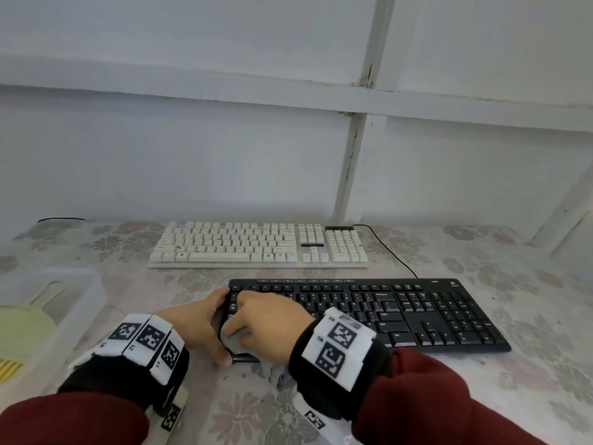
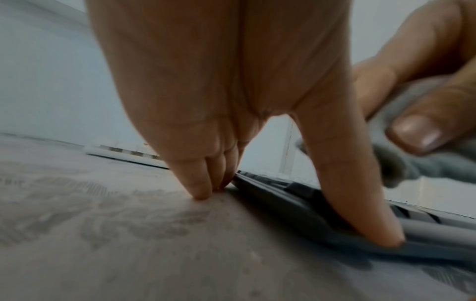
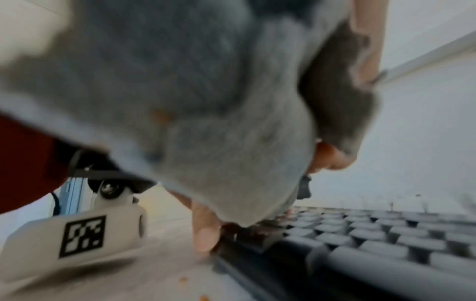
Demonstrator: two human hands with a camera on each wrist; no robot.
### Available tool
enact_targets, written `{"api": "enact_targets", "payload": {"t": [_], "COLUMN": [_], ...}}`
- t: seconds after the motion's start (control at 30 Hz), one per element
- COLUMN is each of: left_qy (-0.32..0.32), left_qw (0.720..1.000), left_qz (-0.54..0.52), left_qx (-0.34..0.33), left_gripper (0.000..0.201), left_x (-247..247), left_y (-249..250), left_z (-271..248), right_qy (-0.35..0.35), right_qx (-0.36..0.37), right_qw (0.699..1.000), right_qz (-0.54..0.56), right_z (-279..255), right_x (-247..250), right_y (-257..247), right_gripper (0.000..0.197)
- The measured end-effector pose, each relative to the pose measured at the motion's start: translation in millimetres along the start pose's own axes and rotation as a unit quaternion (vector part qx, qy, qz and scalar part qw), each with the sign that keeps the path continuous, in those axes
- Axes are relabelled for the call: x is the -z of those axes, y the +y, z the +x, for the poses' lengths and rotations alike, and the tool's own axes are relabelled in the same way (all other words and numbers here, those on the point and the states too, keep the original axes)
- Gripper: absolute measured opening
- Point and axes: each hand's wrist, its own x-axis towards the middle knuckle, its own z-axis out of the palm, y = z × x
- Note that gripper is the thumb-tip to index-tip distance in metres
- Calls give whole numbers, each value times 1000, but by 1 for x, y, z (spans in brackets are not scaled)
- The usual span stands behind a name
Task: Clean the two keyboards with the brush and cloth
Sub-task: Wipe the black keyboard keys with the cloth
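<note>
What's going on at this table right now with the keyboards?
A person is wiping the black keyboard. Their right hand holds a grey cloth against its left-end keys, while the left hand grips that end to steady it. The white keyboard lies behind, untouched and showing orange specks.

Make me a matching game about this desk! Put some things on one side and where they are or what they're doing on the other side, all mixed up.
Things:
1. white keyboard
2. black keyboard
3. grey cloth
4. left hand

Places or states:
A. bunched in the right hand
B. holding the black keyboard's left end
C. at the back near the wall, with orange specks
D. at the front, being wiped

Pairs: 1-C, 2-D, 3-A, 4-B
</note>
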Motion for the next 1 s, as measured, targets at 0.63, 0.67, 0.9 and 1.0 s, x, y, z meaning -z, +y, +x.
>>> {"api": "enact_targets", "payload": {"t": [0.63, 0.67, 0.9, 1.0], "left_qy": [-7, -11, -23, -24], "left_qw": [999, 999, 998, 998], "left_qz": [-38, -41, -51, -46], "left_qx": [-5, -9, -16, -21], "left_gripper": [130, 139, 152, 161], "left_x": [-2, -2, -2, -1], "left_y": [1, 1, -2, -5], "left_z": [2, 1, 5, 5], "right_qy": [1, 1, 30, 45], "right_qx": [-141, -152, -165, -182], "right_qw": [987, 984, 984, 981], "right_qz": [-80, -90, -52, -53], "right_z": [-105, -109, -115, -119], "right_x": [7, 11, 10, 0], "right_y": [83, 87, 89, 93], "right_gripper": [24, 20, 17, 15]}}
